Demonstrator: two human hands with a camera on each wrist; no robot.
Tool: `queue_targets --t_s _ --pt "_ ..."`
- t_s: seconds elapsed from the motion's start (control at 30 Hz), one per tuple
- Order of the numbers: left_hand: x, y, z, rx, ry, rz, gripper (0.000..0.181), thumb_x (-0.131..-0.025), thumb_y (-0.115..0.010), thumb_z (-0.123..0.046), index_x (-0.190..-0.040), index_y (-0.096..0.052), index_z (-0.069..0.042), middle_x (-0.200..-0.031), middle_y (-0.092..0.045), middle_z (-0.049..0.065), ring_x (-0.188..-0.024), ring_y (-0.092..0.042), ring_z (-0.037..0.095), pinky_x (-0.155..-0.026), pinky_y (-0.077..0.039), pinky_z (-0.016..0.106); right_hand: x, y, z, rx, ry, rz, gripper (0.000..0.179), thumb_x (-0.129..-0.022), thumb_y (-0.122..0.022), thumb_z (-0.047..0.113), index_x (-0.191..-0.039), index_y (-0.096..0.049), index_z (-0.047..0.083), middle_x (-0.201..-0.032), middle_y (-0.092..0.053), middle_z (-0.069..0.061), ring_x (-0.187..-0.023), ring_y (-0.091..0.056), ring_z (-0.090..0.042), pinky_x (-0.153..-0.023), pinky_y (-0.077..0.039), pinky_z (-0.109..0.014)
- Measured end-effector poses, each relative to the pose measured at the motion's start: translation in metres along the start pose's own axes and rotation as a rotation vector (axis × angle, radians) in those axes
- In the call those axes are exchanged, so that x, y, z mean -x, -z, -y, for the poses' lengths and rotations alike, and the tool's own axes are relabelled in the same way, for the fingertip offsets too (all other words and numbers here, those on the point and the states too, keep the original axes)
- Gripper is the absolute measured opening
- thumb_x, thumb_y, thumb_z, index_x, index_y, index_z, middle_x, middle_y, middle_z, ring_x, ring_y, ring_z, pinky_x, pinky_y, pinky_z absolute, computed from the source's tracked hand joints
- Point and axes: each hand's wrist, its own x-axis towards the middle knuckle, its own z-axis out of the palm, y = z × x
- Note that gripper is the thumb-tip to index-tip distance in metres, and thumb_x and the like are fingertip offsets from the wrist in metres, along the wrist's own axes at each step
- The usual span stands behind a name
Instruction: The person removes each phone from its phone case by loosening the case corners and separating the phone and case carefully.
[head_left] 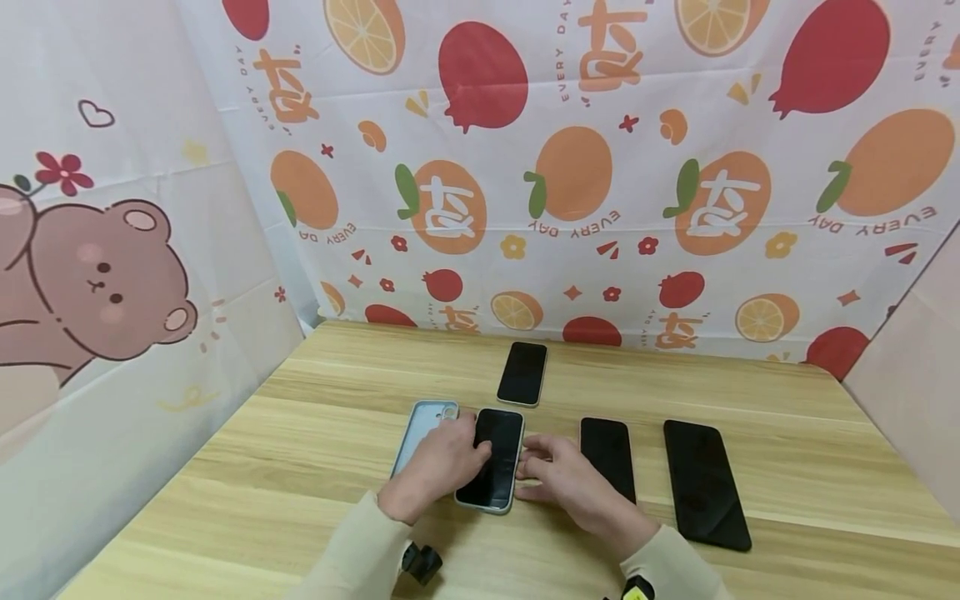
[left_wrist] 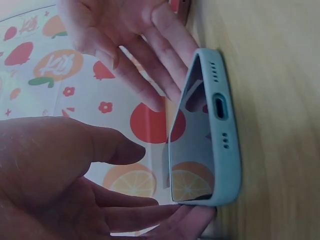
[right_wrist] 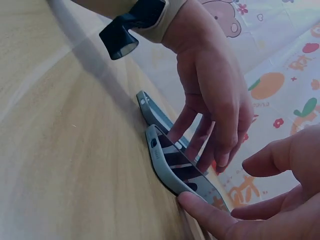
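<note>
A phone with a black screen (head_left: 497, 458) lies face up in a pale blue phone case (left_wrist: 227, 160) on the table. At its left edge is my left hand (head_left: 444, 457), fingers stretched along the side and thumb raised over the screen in the left wrist view. Along the opposite edge, my right hand (head_left: 564, 482) touches the case with extended fingertips, its thumb held off in the right wrist view. Another light blue phone case (head_left: 430, 419), with a camera cutout at its top corner, lies partly hidden behind my left hand.
One phone (head_left: 522, 373) lies farther back on the wooden table (head_left: 300, 450). Right of my right hand is a phone (head_left: 609, 454), partly covered by that hand, and beyond it a larger black phone (head_left: 705, 483). A fruit-print cloth (head_left: 570, 275) hangs behind the table.
</note>
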Motion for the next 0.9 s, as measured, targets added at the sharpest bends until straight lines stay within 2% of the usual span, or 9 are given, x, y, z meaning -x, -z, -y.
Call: queue_targets --t_s 0.23,0.4,0.63,0.9 --pt "-0.004 -0.003 0.003 0.035 0.044 0.008 0.041 -0.093 -0.065 -0.025 -0.120 -0.057 0.005 -0.100 -0.066 0.018 -0.079 -0.063 0.026 -0.067 -0.053 0.044 -0.001 -0.001 -0.006 -0.041 0.011 -0.033 0.053 -0.094 -0.047 0.004 -0.143 -0.035 -0.015 -0.125 -0.052 -0.024 -0.102 -0.056 -0.021 -0.089 -0.058 -0.038" --pt "-0.007 -0.004 0.007 0.094 0.084 0.018 0.054 -0.093 -0.066 -0.025 -0.134 -0.050 0.007 -0.116 -0.066 0.020 -0.090 -0.064 0.026 -0.077 -0.056 0.046 -0.001 0.000 -0.005 -0.029 0.012 -0.040 0.053 -0.095 -0.046 0.004 -0.143 -0.035 -0.014 -0.118 -0.054 -0.021 -0.100 -0.056 -0.020 -0.089 -0.058 -0.038" --pt "-0.010 -0.004 0.008 0.181 0.065 0.026 0.058 -0.090 -0.070 -0.021 -0.135 -0.048 0.008 -0.099 -0.068 0.011 -0.088 -0.063 0.022 -0.078 -0.055 0.043 0.003 0.003 0.000 -0.032 -0.007 -0.056 0.053 -0.097 -0.046 0.006 -0.144 -0.034 -0.014 -0.121 -0.052 -0.023 -0.103 -0.056 -0.023 -0.091 -0.058 -0.040" --pt "-0.014 -0.007 0.010 0.329 0.050 0.078 0.061 -0.088 -0.073 -0.019 -0.135 -0.048 0.009 -0.112 -0.065 0.019 -0.100 -0.063 0.027 -0.088 -0.054 0.045 0.004 0.012 0.004 -0.048 -0.005 -0.084 0.046 -0.102 -0.043 0.009 -0.142 -0.039 -0.013 -0.130 -0.049 -0.027 -0.108 -0.058 -0.027 -0.090 -0.058 -0.041"
